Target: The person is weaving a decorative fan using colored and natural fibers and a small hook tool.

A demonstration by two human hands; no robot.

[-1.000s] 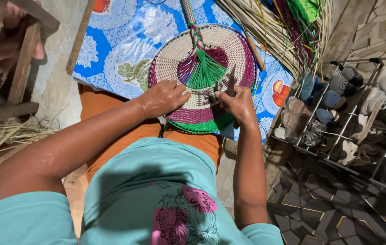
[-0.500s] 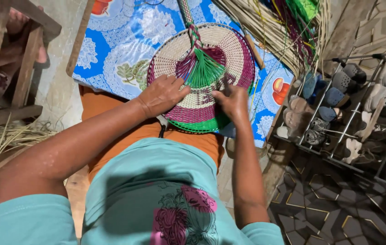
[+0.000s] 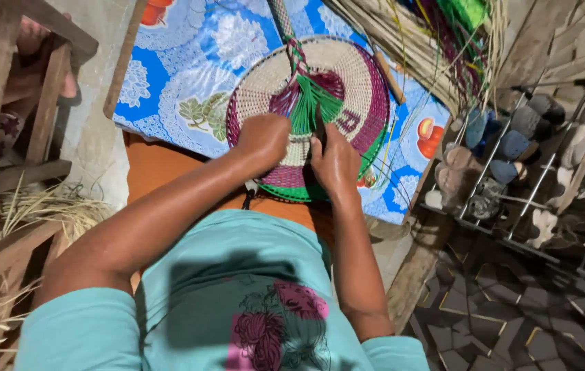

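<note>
Woven fan (image 3: 347,82) at frame centre on the blue cloth (image 3: 175,75) looked mostly woven, green strands (image 3: 314,104) loose; left hand (image 3: 263,137) fisted on it, right hand (image 3: 333,161) fingers pinching strands.

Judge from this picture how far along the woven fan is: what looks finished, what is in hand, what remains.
Finished: the woven fan has its cream body, purple and green bands, and braided handle. In hand: the left hand and right hand work at the green strands fanning from the handle's base. Left: probably securing those strands; spare reeds lie beside it.
</note>
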